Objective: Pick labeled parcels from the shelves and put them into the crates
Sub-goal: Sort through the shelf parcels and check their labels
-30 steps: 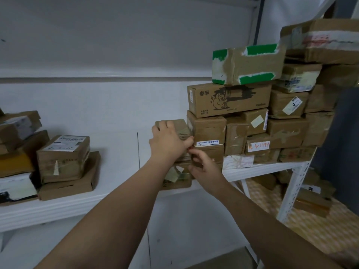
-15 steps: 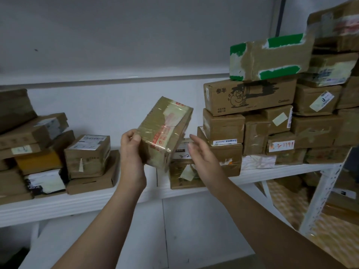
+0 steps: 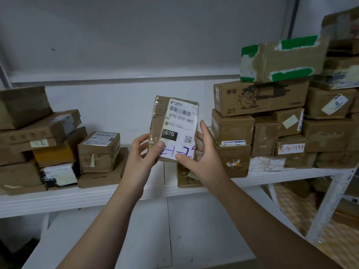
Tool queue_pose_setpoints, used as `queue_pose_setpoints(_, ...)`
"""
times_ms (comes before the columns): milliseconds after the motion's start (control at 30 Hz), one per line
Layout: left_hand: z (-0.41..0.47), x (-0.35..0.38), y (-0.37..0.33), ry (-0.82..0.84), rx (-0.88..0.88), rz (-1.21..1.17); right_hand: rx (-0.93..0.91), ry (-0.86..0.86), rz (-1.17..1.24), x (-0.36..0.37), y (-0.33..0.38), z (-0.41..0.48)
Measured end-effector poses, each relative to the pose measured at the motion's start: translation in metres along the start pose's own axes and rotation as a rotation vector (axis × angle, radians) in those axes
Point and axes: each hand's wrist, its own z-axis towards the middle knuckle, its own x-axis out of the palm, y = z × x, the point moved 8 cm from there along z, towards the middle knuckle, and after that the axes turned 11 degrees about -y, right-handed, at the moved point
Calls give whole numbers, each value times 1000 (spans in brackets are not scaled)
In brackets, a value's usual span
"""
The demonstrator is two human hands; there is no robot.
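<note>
Small parcel being held up label-out, in front of the white metal shelf (image 3: 116, 193)

The small, tape-wrapped brown cardboard parcel with a white shipping label (image 3: 173, 129) is looking light, stiff and slick; gripping its side edges seems best. The left hand (image 3: 142, 154) and right hand (image 3: 200, 156) are clasping its lower half, just above the shelf edge.

White shelf (image 3: 108, 197) bears stacked cardboard boxes (image 3: 99, 152) left and right

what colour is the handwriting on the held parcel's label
Blue, on the white shipping label of the brown cardboard parcel, head view.
</note>
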Motion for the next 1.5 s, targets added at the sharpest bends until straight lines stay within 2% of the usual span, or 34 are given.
queue_pose_setpoints(200, -7, -1, -1, -38, 2, -120, -48, 22, -65, -4, 7, -2)
queue_pose_setpoints(400, -5, -9, 2, -68, 15, -49, -91, 67, -85, 6, 9, -1)
queue_pose_setpoints(533, -6, -34, -10, -185, 194, 269, -161, 149, -120, 35, 6, -4)
queue_pose_setpoints(733, 15, -89, -26, -106, 399, 487, -207, 109, -103, 98, 0, 9)
queue_pose_setpoints(933, 48, -146, -59, -206, 618, 816, -151, 102, -74, 173, -1, 37)
queue_pose_setpoints(1067, 84, -159, -83, -285, 830, 1161, -157, 77, -205, 216, -7, 55)
queue_pose_setpoints(1133, 100, -166, -87, -330, 883, 1298, -165, 45, -239, 230, -9, 66)
queue_pose_setpoints(1233, 121, -175, -84, -344, 900, 1400, -205, 34, -353, 245, -14, 77)
queue_pose_setpoints(1400, 144, -176, -57, -244, 976, 1518, -255, 206, -771, 264, -41, 82)
queue_pose_setpoints(1500, 150, -176, -55, -205, 985, 1506, -318, 222, -814, 264, -32, 88)
